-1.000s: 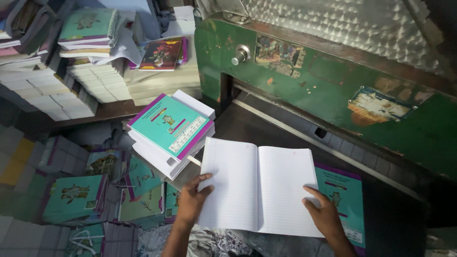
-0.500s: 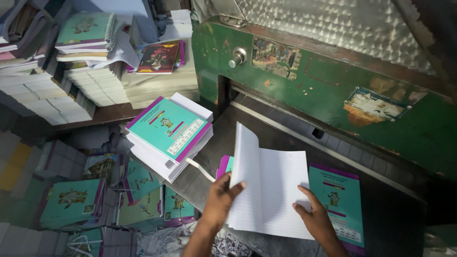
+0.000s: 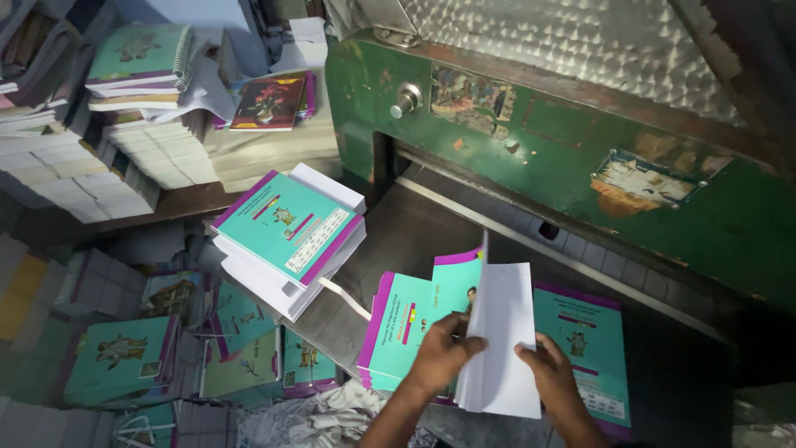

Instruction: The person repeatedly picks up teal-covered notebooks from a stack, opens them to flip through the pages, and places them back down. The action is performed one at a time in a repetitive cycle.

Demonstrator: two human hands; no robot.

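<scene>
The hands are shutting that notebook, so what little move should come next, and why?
Probably press the cover flat. The left hand holds the teal cover and the right hand steadies the white pages, which stand half folded, not yet shut. Flattened, the notebook would lie level like the one beside it.

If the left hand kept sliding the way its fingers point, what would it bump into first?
Probably the white pages of the half-closed notebook. The left hand lies on its teal cover, with the fingers pointing right and a little up, already at the sheets' edge. Depth is hard to judge.
</scene>
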